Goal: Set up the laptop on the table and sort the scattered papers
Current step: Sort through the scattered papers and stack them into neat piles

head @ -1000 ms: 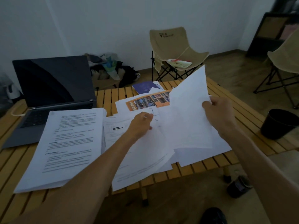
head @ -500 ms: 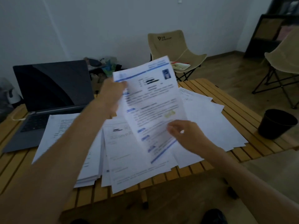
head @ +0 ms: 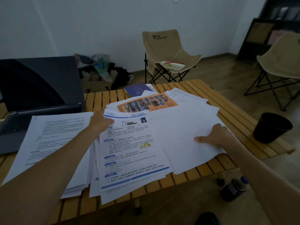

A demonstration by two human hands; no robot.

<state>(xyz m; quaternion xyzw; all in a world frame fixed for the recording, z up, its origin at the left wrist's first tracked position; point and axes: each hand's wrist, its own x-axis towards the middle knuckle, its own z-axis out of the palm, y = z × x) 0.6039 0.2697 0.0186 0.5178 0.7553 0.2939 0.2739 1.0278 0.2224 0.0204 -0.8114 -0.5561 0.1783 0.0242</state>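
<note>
A slatted wooden table [head: 230,109] is standing in a dim room with two beige folding chairs behind it, and the open laptop [head: 39,88] is already sitting at ten o'clock on the table, so the paper sorting looks to be the step in hand. The left hand [head: 99,122] is pinching the top left corner of a blue-headed résumé sheet [head: 129,151] lying on the middle pile, while the right hand [head: 215,135] is pressing on the blank white sheets [head: 186,127] at three o'clock, thumb out; its fingers are hidden. A printed stack [head: 53,140] is lying at nine o'clock. Next, the right hand probably needs to gather those blank sheets and square them.
</note>
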